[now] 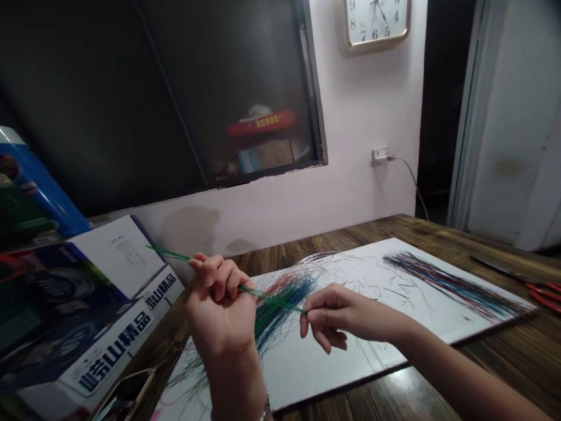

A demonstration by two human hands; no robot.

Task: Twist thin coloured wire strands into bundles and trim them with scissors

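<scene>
A thin bundle of green wires point(272, 299) stretches between my two hands above a white board point(333, 362). My left hand point(223, 304) is raised with its fingers curled round the bundle, and the far end pokes out past it to the upper left. At the other end, my right hand point(335, 316) pinches the wire tips between thumb and forefinger. Beneath and behind the hands lies a loose pile of green, blue and red wires point(284, 298) on the board. A straighter bundle of mixed-colour wires point(456, 283) rests on the board's right side.
Short dark wire scraps point(398, 292) are scattered over the board. Red-handled scissors point(543, 295) lie on the wooden table point(495, 362) at right. Printed boxes point(118, 345) stand at left. A wall clock point(377, 20) and a plugged-in cord point(407, 166) are at the back.
</scene>
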